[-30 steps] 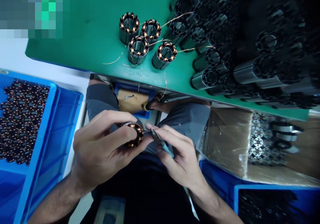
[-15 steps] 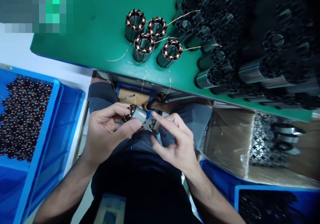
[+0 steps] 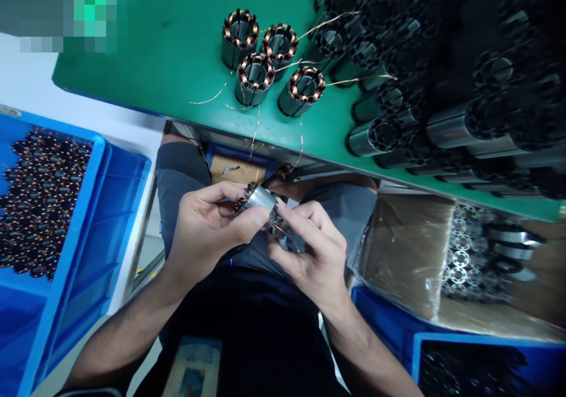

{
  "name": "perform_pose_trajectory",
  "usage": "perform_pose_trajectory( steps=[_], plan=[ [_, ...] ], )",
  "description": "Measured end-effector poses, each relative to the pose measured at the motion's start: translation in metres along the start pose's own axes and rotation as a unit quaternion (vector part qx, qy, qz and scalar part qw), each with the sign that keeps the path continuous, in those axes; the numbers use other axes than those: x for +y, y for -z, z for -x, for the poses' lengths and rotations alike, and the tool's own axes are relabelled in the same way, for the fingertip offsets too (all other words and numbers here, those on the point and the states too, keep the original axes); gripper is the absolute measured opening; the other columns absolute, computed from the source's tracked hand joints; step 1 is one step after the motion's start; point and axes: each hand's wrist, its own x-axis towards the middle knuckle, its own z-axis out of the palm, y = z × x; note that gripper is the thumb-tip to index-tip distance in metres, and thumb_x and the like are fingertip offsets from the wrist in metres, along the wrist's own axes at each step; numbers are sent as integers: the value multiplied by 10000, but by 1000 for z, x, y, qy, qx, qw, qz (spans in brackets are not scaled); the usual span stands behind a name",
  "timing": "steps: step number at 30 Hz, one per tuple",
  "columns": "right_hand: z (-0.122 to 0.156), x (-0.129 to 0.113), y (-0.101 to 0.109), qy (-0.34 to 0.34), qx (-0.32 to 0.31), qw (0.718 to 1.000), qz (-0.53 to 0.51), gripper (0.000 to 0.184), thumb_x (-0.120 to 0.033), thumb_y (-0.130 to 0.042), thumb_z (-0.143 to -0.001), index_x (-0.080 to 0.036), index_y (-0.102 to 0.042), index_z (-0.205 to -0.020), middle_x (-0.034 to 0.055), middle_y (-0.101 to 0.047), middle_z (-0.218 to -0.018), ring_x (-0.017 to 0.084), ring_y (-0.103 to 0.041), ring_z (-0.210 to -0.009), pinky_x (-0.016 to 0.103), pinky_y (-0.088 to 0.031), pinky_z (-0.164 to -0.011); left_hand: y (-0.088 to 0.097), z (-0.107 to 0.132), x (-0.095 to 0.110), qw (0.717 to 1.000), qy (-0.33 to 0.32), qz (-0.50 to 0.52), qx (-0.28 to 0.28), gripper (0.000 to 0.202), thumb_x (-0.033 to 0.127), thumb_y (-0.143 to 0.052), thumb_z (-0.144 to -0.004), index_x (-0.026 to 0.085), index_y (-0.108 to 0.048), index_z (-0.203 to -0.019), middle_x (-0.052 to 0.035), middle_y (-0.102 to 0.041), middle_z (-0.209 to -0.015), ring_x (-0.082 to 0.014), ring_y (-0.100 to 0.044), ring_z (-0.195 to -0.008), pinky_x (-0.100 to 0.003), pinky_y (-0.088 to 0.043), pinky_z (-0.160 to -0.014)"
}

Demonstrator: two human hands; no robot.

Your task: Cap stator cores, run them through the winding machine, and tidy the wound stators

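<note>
My left hand (image 3: pixel 212 226) is closed around a motor stator (image 3: pixel 260 199), a short silver cylinder with black toothed ends and copper windings. Its thumb presses on the metal side, and the stator lies tilted above my lap. My right hand (image 3: pixel 312 243) is at the stator's right end, index fingertip at or very near the rim. Thumb and index finger stand apart there. A thin copper wire (image 3: pixel 289 239) curves between the stator and these fingers; whether they touch it I cannot tell. Several wound stators (image 3: pixel 303 90) with loose wire ends stand on the green table (image 3: pixel 177 61).
Many dark stators (image 3: pixel 375 134) crowd the table's right side. On the left, a blue bin (image 3: pixel 99 208) holds many copper-wound parts (image 3: pixel 44 202). At right are a plastic-lined carton (image 3: pixel 398 249) with metal rings and a blue crate (image 3: pixel 418 356) of dark parts. The table edge runs before my knees.
My left hand has moved right with the stator, bringing it to my right hand's fingers. A copper wire now shows at its right end. The view has shifted slightly.
</note>
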Motion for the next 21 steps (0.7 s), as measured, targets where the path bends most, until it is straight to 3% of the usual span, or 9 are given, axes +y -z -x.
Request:
perform_pose_trajectory(
  steps=[5, 8, 10, 11, 13, 15, 18, 21],
  plan=[
    [0, 2, 3, -17, -21, 1000, -10, 847, -109, -828, -1035, -570, -608, -1710, -27, -604, -1022, 139, -657, -890, 266, -608, -809, -3, -3, -9, 1000, -20, 6, 17, 131, 238, -988, -883, 196, -864, -875, -13, -819, -879, -110, -737, -724, -144, -578, -543],
    [-3, 10, 5, -60, -56, 997, 12, 713, -150, -783, -1051, -467, -682, -1682, -21, -645, -976, 154, -672, -849, 284, -621, -812, 3, -6, -12, 996, -50, 3, 68, 162, 276, -1000, -890, 206, -853, -885, -9, -830, -918, -111, -766, -733, -136, -568, -538],
    [-4, 22, 5, -103, -95, 988, 60, 667, -225, -747, -1063, -351, -666, -1713, 36, -769, -1131, 210, -760, -991, 347, -665, -915, 20, -2, -6, 991, -71, -2, 113, 212, 332, -1021, -888, 224, -839, -899, -9, -855, -1011, -134, -820, -804, -152, -608, -592],
    [-4, 31, 5, -121, -117, 982, 88, 695, -275, -730, -1066, -297, -620, -1752, 88, -803, -1299, 258, -792, -1139, 401, -678, -1008, 35, 4, 1, 987, -84, -13, 134, 243, 362, -1032, -883, 232, -827, -905, -8, -863, -1060, -151, -841, -846, -172, -635, -631],
    [0, 50, 5, -146, -157, 968, 130, 814, -392, -701, -1065, -217, -488, -1831, 173, -723, -1618, 358, -741, -1440, 518, -639, -1196, 78, 28, 21, 973, -120, -70, 186, 307, 413, -1045, -873, 237, -794, -893, -10, -866, -1116, -182, -859, -936, -220, -677, -730],
    [7, 72, 3, -162, -185, 957, 154, 901, -504, -665, -1064, -194, -400, -1867, 200, -647, -1726, 409, -688, -1546, 577, -606, -1261, 133, 67, 50, 938, -164, -170, 252, 353, 430, -1052, -861, 232, -760, -876, -9, -857, -1069, -172, -834, -976, -228, -668, -827],
    [19, 99, -4, -174, -221, 943, 175, 923, -645, -603, -1066, -224, -406, -1863, 201, -679, -1686, 460, -718, -1503, 616, -648, -1199, 218, 142, 98, 854, -165, -329, 368, 434, 397, -1077, -780, 247, -740, -1008, 4, -829, -1011, -142, -764, -917, -222, -625, -865],
    [25, 113, -14, -162, -254, 939, 165, 915, -704, -569, -1075, -292, -394, -1873, 210, -711, -1621, 505, -733, -1456, 663, -664, -1114, 283, 204, 128, 720, -16, -538, 438, 699, 599, -975, -771, 259, -722, -1327, -65, -862, -1197, -266, -808, -1052, -396, -673, -975]
  ],
)
